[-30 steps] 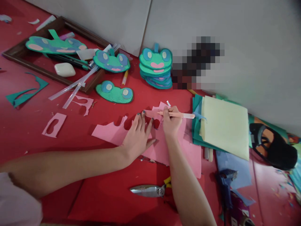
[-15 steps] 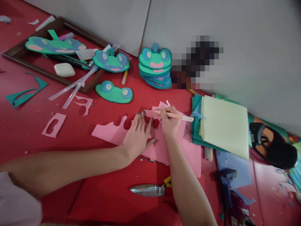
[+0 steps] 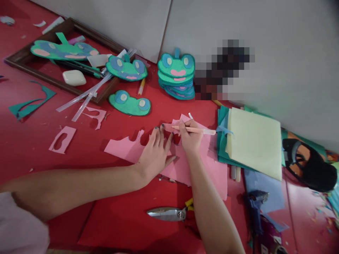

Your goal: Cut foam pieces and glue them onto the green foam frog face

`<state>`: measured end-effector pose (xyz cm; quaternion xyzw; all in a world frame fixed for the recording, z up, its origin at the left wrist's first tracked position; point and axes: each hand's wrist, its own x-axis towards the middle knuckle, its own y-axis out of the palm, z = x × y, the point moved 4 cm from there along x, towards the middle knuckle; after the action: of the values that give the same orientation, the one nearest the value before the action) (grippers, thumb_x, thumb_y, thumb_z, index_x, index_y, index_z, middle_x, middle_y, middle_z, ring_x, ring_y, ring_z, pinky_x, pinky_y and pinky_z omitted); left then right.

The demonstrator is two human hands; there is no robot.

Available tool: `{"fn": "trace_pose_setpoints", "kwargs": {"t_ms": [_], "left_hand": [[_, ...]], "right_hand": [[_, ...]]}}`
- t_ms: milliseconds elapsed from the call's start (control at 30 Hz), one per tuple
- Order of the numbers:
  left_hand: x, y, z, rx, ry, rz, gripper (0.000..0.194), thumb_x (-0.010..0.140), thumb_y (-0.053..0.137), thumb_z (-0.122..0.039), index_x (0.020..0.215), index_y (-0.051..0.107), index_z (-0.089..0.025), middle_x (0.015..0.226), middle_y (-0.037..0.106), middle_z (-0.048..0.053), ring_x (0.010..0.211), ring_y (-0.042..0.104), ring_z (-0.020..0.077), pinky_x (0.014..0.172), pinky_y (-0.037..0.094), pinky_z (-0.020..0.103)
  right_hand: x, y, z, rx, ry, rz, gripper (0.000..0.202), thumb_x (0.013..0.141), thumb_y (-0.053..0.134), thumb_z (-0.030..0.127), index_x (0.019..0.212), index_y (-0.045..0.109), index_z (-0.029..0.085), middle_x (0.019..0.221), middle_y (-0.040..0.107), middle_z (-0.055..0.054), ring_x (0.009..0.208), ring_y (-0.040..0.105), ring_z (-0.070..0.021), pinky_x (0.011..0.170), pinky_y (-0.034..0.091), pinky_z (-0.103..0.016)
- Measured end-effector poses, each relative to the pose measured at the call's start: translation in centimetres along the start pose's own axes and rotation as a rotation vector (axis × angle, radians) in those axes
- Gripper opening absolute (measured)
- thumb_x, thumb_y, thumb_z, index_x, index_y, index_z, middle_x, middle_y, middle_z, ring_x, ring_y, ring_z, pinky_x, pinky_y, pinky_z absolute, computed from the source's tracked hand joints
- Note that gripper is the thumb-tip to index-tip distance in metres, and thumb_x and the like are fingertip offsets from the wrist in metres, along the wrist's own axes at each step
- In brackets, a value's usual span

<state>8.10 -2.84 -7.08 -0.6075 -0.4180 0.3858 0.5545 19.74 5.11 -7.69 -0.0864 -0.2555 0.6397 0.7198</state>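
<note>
Red table (image 3: 119,218). Left hand (image 3: 153,151) flat, fingers spread, on pink sheet (image 3: 212,180) at centre; right hand (image 3: 191,137) pinches pen (image 3: 209,132) over it. Sheet's partly cut; marking looks underway. Far stack (image 3: 177,79) shows pink mouths (image 3: 178,73); 1 green face (image 3: 134,107), left, has eyes (image 3: 123,97) only.

- The single head-worn view faces forward and down at the smooth, flat red counter (image 3: 119,233).
- It looks from above the near edge, close in; bare left hand (image 3: 153,151) and bare right hand (image 3: 191,139) fall mid-view.
- The far edge, along the grey panelled wall (image 3: 127,21), slants down rightward.
</note>
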Motion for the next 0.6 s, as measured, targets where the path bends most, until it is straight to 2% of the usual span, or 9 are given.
{"fn": "trace_pose_setpoints", "kwargs": {"t_ms": [233,600], "left_hand": [[0.02,-0.06,-0.03,0.021,0.006,0.004,0.076,0.088,0.044,-0.057,0.142,0.037,-0.004,0.142,0.042,0.027,0.134,0.039,0.0373,0.114,0.018,0.049],[0.08,-0.19,-0.07,0.053,0.007,0.025,0.076,0.089,0.042,-0.058,0.143,0.036,-0.006,0.143,0.042,0.025,0.134,0.04,0.0358,0.114,0.019,0.049]], "right_hand": [[0.12,0.2,0.5,0.024,-0.012,0.02,0.034,0.086,0.057,0.034,0.056,0.048,0.02,0.05,0.049,0.005,0.048,0.046,-0.0098,0.049,0.038,-0.025],[-0.05,0.53,0.5,0.065,0.006,0.079,0.029,0.084,0.062,0.039,0.062,0.057,0.02,0.055,0.058,0.004,0.054,0.055,-0.0101,0.056,0.045,-0.025]]}}
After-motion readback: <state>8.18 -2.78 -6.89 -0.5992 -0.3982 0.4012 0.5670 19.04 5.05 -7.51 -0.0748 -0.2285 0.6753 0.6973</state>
